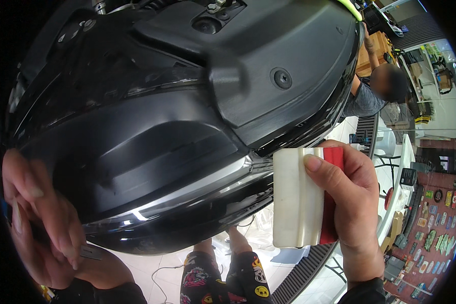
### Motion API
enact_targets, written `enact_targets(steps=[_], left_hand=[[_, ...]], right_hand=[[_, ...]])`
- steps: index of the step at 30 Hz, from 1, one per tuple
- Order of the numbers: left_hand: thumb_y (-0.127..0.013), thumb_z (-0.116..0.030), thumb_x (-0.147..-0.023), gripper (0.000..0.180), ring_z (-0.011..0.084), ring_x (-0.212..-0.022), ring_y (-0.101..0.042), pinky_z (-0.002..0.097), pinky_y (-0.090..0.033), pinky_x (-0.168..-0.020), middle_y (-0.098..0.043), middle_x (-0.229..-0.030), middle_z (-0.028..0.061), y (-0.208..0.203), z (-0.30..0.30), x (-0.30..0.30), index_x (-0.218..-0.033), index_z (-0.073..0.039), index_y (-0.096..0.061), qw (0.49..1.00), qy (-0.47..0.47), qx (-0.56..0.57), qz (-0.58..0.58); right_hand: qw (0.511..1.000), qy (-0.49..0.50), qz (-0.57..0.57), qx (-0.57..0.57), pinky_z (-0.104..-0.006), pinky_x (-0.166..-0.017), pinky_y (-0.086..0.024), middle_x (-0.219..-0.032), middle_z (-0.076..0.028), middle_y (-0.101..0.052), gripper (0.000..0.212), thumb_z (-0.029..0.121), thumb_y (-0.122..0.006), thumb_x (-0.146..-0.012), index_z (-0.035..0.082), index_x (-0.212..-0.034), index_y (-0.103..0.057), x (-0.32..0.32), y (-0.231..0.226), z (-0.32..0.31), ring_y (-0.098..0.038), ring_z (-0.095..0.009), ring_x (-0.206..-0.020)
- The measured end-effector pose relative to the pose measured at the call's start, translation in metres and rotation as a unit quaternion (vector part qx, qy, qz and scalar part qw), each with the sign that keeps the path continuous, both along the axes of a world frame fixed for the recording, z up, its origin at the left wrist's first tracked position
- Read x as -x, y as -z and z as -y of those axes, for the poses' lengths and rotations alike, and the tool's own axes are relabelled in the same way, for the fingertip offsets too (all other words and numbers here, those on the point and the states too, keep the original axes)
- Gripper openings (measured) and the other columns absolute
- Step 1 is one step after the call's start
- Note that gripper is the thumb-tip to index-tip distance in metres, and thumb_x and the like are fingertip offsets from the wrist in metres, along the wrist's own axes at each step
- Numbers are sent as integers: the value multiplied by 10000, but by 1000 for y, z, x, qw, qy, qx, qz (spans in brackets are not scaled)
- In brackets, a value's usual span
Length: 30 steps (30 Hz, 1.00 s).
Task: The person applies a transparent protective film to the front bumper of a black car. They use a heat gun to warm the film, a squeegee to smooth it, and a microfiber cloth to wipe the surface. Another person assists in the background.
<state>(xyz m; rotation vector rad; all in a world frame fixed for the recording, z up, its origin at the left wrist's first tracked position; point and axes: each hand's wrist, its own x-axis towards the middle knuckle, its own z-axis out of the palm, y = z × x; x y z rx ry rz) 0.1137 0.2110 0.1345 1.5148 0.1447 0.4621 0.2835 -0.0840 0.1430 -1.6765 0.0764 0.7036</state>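
My right hand (pixel 347 202) is closed around a white squeegee (pixel 291 197) with a red strip along one side, thumb on its ridge. It is held up beside the right end of a glossy black car's front. My left hand (pixel 48 223) is at the lower left, next to the curved black body panel (pixel 152 157), its fingers bent. A thin grey blade-like piece (pixel 91 252) juts out past its fingertips; the rest is hidden in the hand. A bright silver trim strip (pixel 187 187) runs along the panel's lower edge.
A matte black plastic cover (pixel 283 101) with a round fastener lies beyond the panel. Another person (pixel 365 99) leans at the car's far right side. Below are my legs in patterned shorts (pixel 202 278), a dark floor grate (pixel 304 273) and a cable (pixel 157 278). Shelves (pixel 430 71) stand far right.
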Motion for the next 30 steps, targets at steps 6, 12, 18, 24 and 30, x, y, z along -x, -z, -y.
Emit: enact_targets(steps=[6, 12, 18, 24, 30], left_hand=[[-462, -198, -1071, 205, 93, -326, -477, 177, -413, -287, -542, -647, 84, -3, 0, 0, -1089, -11, -382, 1000, 2, -19, -5], [-463, -196, -1070, 208, 82, -329, -458, 178, -412, -289, -533, -648, 88, -1, 1, -3, -1084, -5, -382, 1000, 5, 18, 6], [-452, -171, -1066, 201, 71, -335, -431, 168, -407, -304, -538, -661, 93, -1, -1, -2, -1096, 14, -379, 999, 32, 29, 27], [-442, -172, -1064, 204, 60, -342, -420, 162, -396, -312, -544, -664, 85, 3, 0, -1, -1103, 18, -378, 999, 26, 29, 33], [-444, -197, -1066, 221, 52, -336, -376, 162, -353, -303, -544, -665, 82, 3, 4, -4, -1098, 14, -389, 998, 35, 45, 37]], right_hand=[[1000, 29, -4, -11, -247, -644, -523, -843, -77, -704, 188, 141, -674, -982, -40, -1017, -634, 9, 4, -3, -652, -98, -703], [996, 71, -7, -57, -250, -658, -527, -856, -83, -710, 207, 171, -661, -1003, -33, -1028, -638, 25, 19, -4, -654, -99, -713], [992, 98, -24, -79, -252, -646, -536, -853, -91, -720, 197, 169, -651, -1003, -28, -1022, -652, 25, 23, 4, -670, -108, -702], [994, 87, -26, -61, -253, -617, -533, -828, -96, -717, 180, 160, -666, -992, -15, -956, -650, 25, 22, 4, -663, -111, -662], [990, 92, -67, -80, -259, -622, -526, -807, -75, -692, 181, 152, -682, -984, 13, -888, -619, 25, 20, -1, -633, -102, -655]])
